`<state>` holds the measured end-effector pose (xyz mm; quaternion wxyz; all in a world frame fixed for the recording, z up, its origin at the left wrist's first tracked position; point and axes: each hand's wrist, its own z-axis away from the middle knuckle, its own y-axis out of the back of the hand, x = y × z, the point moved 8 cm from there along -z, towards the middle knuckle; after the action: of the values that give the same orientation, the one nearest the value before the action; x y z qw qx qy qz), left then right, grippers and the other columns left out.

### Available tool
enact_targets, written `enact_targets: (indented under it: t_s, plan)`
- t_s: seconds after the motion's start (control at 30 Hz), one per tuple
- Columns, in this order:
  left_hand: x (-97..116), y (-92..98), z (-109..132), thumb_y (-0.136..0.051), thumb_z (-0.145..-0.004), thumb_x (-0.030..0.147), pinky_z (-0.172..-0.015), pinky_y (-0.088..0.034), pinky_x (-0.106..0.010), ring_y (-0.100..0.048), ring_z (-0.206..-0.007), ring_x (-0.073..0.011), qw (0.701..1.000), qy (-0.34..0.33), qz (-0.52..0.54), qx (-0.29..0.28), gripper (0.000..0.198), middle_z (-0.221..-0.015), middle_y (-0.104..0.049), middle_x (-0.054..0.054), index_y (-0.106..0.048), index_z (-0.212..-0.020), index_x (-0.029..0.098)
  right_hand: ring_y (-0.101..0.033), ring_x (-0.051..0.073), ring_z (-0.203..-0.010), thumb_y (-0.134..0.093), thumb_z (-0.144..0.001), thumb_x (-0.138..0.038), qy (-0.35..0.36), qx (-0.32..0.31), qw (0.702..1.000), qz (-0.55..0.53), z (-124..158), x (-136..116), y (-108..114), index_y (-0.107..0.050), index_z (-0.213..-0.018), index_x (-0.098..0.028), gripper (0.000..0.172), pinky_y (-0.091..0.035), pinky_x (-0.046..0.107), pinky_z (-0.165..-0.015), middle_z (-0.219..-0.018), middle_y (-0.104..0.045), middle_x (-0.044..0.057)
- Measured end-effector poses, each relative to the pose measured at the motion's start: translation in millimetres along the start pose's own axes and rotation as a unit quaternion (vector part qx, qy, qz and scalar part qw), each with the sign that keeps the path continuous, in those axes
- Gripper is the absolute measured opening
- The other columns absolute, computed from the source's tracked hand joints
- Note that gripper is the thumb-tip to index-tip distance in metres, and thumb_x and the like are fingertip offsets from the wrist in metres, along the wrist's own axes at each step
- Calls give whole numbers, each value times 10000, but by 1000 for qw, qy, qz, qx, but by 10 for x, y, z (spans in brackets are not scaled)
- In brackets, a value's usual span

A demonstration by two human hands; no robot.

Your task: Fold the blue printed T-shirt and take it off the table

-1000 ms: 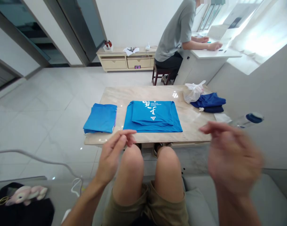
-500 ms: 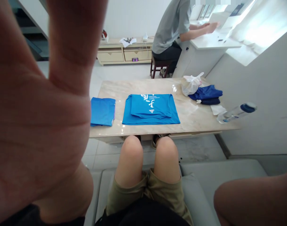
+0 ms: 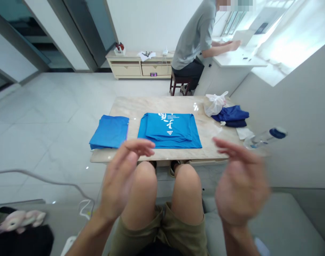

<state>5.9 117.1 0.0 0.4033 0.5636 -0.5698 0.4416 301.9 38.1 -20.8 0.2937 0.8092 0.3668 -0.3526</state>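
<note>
Left hand point(image 3: 118, 177): forearm is slanting up from lower left, fingers are stretching forward and bending inward to the right, loosely curved and holding nothing; tips are overlapping, in view, the near-left edge of the folded blue garment point(image 3: 175, 132). Right hand point(image 3: 239, 181): standing more upright, blurring, fingers leaning forward and left, half curled, likewise carrying nothing; tips are showing just right of the garment's near corner. The two are hovering with a wide gap between them, palms roughly facing inward. Garment is lying flat along the front of the surface point(image 3: 162, 155), white lettering uppermost. A folded blue bundle point(image 3: 110, 131) is resting to its left, beyond the left hand; a clear bottle point(image 3: 266, 138) is sitting on the far right
</note>
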Motion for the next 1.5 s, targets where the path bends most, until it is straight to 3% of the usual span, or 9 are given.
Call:
enact_targets:
  t_s: [0.03,0.1,0.2,0.3,0.43,0.53,0.7,1.03,1.5]
  plan:
    - [-128,-35,155,-597,-1096,447,-986,-631,-408,-752,-1055,-244,997,25,-72,-18,281,-1125,-794,-74,-771,-1182,244,-705,297,-1276,-536,-1106,-314,-14,-40,998,52,17,77,-265,-694,-1404,-239,345,-580,527,-1081,-1369,-746,116]
    - [-542,-16,497,-554,-1102,346,-1028,-628,-433,-760,-1112,-258,971,53,-230,-41,267,-1189,-812,-86,-773,-1212,240,-745,289,-1148,-545,-1098,-293,14,-72,986,151,265,212,-567,-703,-1379,-233,328,-609,493,-999,-1273,-786,122]
    - [-997,-125,852,-552,-1048,200,-1190,-549,-506,-736,-1247,-274,909,-86,-397,-98,320,-1282,-818,-71,-797,-1242,271,-721,356,-1237,-532,-1081,-279,69,-108,957,260,792,517,-747,-711,-1398,-231,367,-567,565,-1055,-1344,-778,154]
    - [-1194,-239,928,-589,-1010,153,-1295,-443,-546,-705,-1298,-280,853,-142,-488,-118,308,-1273,-820,-60,-822,-1171,274,-695,358,-1294,-559,-1053,-235,87,-148,940,296,1017,718,-872,-758,-1281,-246,303,-519,570,-1121,-1335,-786,128]
    - [-1198,-364,826,-569,-1007,153,-1222,-497,-549,-728,-1126,-264,833,-127,-520,-140,270,-1108,-825,-38,-802,-1076,272,-729,303,-1158,-564,-1038,-213,45,-205,934,290,883,777,-1027,-773,-1106,-244,223,-552,478,-1042,-1124,-814,88]
    - [-1201,-408,848,-614,-991,192,-1217,-499,-563,-716,-1121,-276,831,-144,-514,-156,199,-1079,-809,-49,-793,-1025,273,-722,298,-1166,-564,-1032,-196,56,-199,933,294,847,733,-1042,-772,-1097,-243,223,-532,482,-1062,-1137,-813,77]
    - [-1229,-313,958,-630,-996,207,-1250,-480,-564,-698,-1175,-273,840,-155,-501,-139,171,-1097,-791,-62,-790,-1019,260,-696,296,-1221,-583,-1049,-208,98,-187,933,292,978,727,-1039,-774,-1129,-224,208,-496,495,-1113,-1208,-810,75]
    - [-1228,-163,1025,-628,-1026,159,-1313,-359,-580,-649,-1278,-264,862,-149,-468,-127,166,-1212,-789,-19,-749,-1067,266,-675,289,-1212,-577,-1045,-153,76,-201,927,306,941,599,-1158,-772,-1044,-221,207,-476,489,-1134,-1148,-800,82]
    - [-1059,-235,1053,-639,-1021,150,-1301,-409,-566,-652,-1324,-274,827,-188,-509,-147,202,-1249,-801,-53,-793,-1109,247,-614,303,-1335,-564,-1054,-160,93,-191,939,271,1035,548,-932,-789,-1164,-202,254,-404,517,-1241,-1294,-776,108]
